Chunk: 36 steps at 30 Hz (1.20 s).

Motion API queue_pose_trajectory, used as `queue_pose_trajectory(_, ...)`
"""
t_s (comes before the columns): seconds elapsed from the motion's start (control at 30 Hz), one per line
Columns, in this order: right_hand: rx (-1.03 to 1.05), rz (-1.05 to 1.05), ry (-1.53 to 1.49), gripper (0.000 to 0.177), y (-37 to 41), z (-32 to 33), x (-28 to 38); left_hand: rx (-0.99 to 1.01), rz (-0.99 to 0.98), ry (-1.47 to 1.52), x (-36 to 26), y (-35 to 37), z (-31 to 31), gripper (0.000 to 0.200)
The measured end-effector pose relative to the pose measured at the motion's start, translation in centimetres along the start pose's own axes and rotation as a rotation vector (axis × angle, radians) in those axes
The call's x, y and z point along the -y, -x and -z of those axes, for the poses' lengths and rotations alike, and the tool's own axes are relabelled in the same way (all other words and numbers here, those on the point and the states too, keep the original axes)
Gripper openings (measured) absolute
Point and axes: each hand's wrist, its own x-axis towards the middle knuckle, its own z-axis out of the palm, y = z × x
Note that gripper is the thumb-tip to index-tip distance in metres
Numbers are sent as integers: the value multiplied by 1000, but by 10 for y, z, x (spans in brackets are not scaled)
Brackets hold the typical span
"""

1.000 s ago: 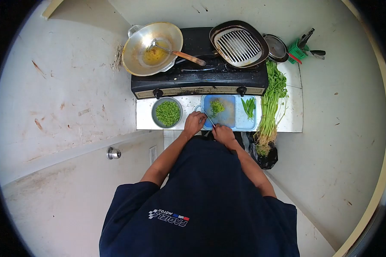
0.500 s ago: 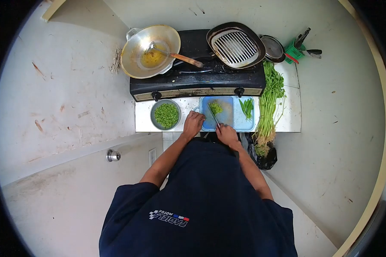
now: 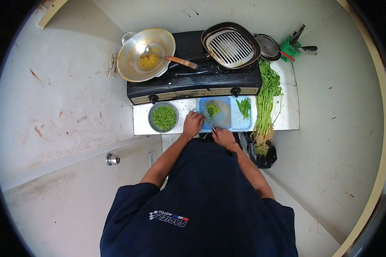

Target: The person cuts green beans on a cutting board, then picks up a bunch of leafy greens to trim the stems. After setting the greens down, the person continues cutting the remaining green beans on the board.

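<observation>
Pulling back from the greens (image 3: pixel 212 108), the knife (image 3: pixel 208 121) my right hand (image 3: pixel 222 136) is gripping is nearing my curled left hand (image 3: pixel 193 123), risking a nick if it slips.

Wok (image 3: pixel 146 53) with ladle (image 3: pixel 176 59) on black stove (image 3: pixel 193 81), ridged grill pan (image 3: pixel 230 45) beside it, green basket (image 3: pixel 288 50), doorknob (image 3: pixel 112 159)

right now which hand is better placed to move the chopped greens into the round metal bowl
Left, likely: the left hand rests at the left edge of the blue cutting board beside the round metal bowl; the right hand grips the knife.
</observation>
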Motion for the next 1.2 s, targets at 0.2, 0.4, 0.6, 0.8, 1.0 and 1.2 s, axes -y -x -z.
queue_pose_trajectory(0.2, -7, 25, -5, 41, -13, -12, -3, 5, 1, -11, -1, 1, 1, 9)
queue_pose_trajectory(0.4, -30, 9, -12, 41, -11, -8, -3, -23, -32, 28, 6, 5, 0, 12)
queue_pose_trajectory(0.6, -9, -18, -6, 39, -8, -7, -5, 40, 21, 20, 7, 5, -1, 12)
queue_pose_trajectory(0.8, -2, 66, 4, 37, -5, -5, -3, 45, 32, 24, 6, 3, 2, 10)
queue_pose_trajectory(1.0, -65, 84, 15, 37, -17, -14, -3, 39, 52, 59, 7, 3, -2, 10)
queue_pose_trajectory(1.2, -26, 21, 23, 38, -12, -10, -4, 59, 139, 154, 2, 0, 2, 8)
